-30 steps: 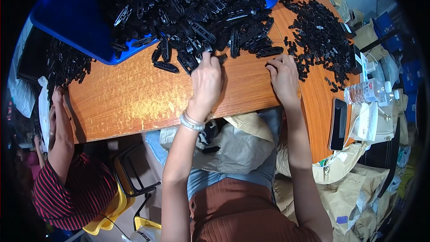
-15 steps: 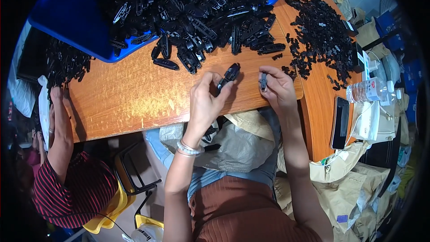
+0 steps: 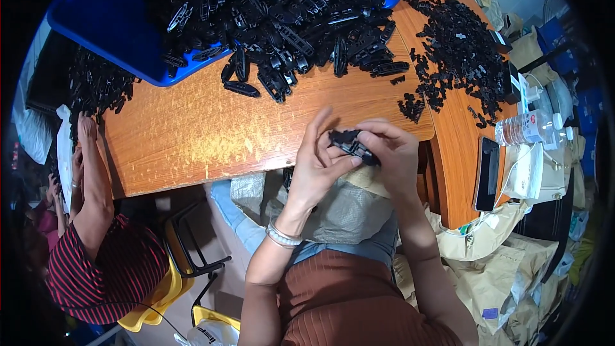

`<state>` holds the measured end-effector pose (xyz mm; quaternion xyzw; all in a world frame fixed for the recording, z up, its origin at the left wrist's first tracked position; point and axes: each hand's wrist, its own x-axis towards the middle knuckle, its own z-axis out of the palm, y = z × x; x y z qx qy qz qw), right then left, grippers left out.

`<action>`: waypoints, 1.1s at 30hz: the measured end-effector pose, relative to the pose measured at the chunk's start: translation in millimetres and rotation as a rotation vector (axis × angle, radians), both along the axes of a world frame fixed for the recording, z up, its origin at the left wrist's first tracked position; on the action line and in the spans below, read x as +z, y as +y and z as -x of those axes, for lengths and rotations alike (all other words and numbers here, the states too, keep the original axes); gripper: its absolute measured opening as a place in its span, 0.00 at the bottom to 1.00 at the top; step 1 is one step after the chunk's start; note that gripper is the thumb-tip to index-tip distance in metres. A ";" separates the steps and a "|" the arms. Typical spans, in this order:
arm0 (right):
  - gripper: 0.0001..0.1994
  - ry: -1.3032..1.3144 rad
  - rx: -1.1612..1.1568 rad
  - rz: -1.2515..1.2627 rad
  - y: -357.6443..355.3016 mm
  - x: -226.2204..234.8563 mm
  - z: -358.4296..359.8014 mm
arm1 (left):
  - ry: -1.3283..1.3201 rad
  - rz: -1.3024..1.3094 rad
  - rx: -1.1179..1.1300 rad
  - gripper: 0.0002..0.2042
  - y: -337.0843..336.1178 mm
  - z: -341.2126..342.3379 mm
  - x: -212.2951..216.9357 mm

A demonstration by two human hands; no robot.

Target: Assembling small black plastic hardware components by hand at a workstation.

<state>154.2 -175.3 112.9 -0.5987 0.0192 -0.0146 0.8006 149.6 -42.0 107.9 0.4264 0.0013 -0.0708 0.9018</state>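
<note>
Between my hands, just off the table's near edge, is an elongated black plastic part [image 3: 354, 146], lying slantwise. My left hand [image 3: 312, 172] grips it from below with the thumb, its index finger raised away. My right hand [image 3: 398, 157] pinches the part from the right, thumb and fingers on its upper side. The small dark piece that the right hand carried cannot be made out separately now. Many similar long black parts [image 3: 275, 32] form a heap on the table ahead.
A blue bin [image 3: 106, 38] lies tipped at the back. Small black pieces [image 3: 458, 45] cover the right table, near a water bottle [image 3: 528, 128] and a phone [image 3: 487, 174]. A co-worker's arm [image 3: 93, 166] reaches to another heap at left. A grey-white sack [image 3: 349, 214] rests on my lap.
Both hands have come together and nearer to me. The right hand has brought its small piece to the long black part, which is now tilted the other way.
</note>
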 end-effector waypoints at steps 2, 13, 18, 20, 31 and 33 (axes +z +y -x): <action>0.07 -0.060 0.057 0.034 -0.5 -2.7 2.4 | -0.033 -0.235 -0.132 0.17 11.6 -1.9 -8.0; 0.08 -0.518 -0.062 0.609 -4.8 -6.6 5.3 | -0.019 -0.273 -0.080 0.09 19.8 -1.8 -0.3; 0.10 -0.103 0.043 0.512 -1.4 -7.7 12.3 | -0.051 -0.484 -0.076 0.07 23.4 1.1 -8.3; 0.12 -0.116 0.062 0.517 -2.3 -14.0 14.3 | -0.062 -0.498 -0.072 0.07 24.4 3.6 -10.6; 0.05 -0.514 -0.051 0.788 -58.0 -51.5 -29.3 | -0.595 -1.003 -0.092 0.07 6.0 -83.5 -2.6; 0.05 -0.574 -0.354 1.131 -68.9 -34.3 -60.9 | -0.763 -1.074 0.011 0.07 -26.4 -113.6 -11.4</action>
